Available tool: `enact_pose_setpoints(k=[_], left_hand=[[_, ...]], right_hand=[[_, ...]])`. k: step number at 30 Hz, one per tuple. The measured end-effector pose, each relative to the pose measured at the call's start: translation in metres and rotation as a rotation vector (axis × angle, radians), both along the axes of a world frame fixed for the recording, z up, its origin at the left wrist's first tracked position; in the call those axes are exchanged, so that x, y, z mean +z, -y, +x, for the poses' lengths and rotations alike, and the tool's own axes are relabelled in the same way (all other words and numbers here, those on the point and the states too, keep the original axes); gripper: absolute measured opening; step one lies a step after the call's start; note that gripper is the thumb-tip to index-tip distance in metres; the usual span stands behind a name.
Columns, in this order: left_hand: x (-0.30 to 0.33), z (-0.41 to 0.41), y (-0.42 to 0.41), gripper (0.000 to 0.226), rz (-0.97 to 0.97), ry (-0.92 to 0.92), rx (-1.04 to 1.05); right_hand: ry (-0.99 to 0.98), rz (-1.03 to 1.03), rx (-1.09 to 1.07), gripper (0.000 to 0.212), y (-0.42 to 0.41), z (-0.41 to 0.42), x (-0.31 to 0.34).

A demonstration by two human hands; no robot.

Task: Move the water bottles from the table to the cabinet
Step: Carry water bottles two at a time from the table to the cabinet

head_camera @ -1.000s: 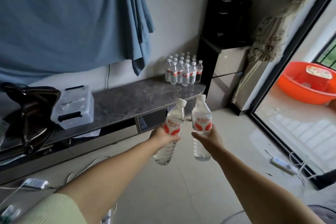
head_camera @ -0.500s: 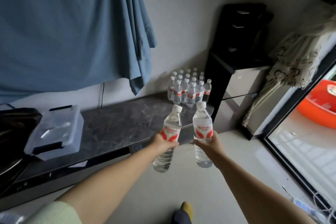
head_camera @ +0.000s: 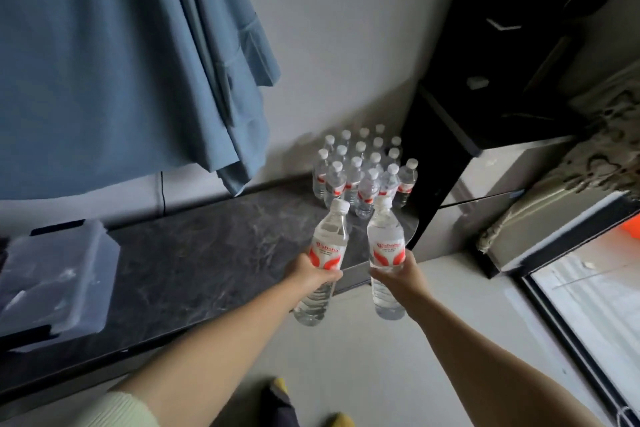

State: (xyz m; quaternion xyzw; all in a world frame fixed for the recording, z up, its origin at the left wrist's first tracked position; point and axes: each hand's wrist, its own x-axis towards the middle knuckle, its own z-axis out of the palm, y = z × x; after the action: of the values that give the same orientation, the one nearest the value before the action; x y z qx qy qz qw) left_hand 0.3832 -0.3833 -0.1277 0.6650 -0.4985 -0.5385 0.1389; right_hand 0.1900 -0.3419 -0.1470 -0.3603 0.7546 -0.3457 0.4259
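My left hand (head_camera: 308, 276) grips a clear water bottle (head_camera: 327, 243) with a red and white label and a white cap, tilted slightly right. My right hand (head_camera: 398, 276) grips a second, upright bottle (head_camera: 385, 239) of the same kind. Both bottles hang in the air at the right front corner of the dark marble cabinet top (head_camera: 207, 253). Just beyond them, a cluster of several identical bottles (head_camera: 363, 170) stands at the cabinet's far right end against the wall.
A clear plastic box (head_camera: 55, 274) sits on the left of the cabinet top. A blue cloth (head_camera: 121, 55) hangs above it. A tall black unit (head_camera: 512, 55) stands right of the bottles, with a patterned curtain (head_camera: 599, 135) and a glass door track (head_camera: 571, 322) further right.
I have walked closer to the cabinet. Both hands, still holding their bottles, now hang at the cabinet's right corner, nearer the bottle cluster.
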Motion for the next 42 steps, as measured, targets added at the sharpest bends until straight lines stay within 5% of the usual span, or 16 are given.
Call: enact_pose_setpoints(k=[15,22,33,42], left_hand=[[-0.110,0.019,0.213,0.052,0.080,-0.005,-0.080],[-0.192,-0.007,0.294,0.053,0.006,-0.082,0.072],[-0.267,-0.048,0.319,0.074,-0.236,-0.265,0.291],[-0.277,-0.045,0.321,0.083,-0.268,-0.298,0.165]], right_hand=[[0.145,0.098,-0.411,0.060,0.175,0.045,-0.091],[0.167,0.047,-0.596,0.066,0.254,0.050,-0.174],[0.084,-0.031,-0.852,0.077,0.310,0.061,-0.247],[0.065,0.037,-0.728,0.084,0.307,0.054,-0.245]])
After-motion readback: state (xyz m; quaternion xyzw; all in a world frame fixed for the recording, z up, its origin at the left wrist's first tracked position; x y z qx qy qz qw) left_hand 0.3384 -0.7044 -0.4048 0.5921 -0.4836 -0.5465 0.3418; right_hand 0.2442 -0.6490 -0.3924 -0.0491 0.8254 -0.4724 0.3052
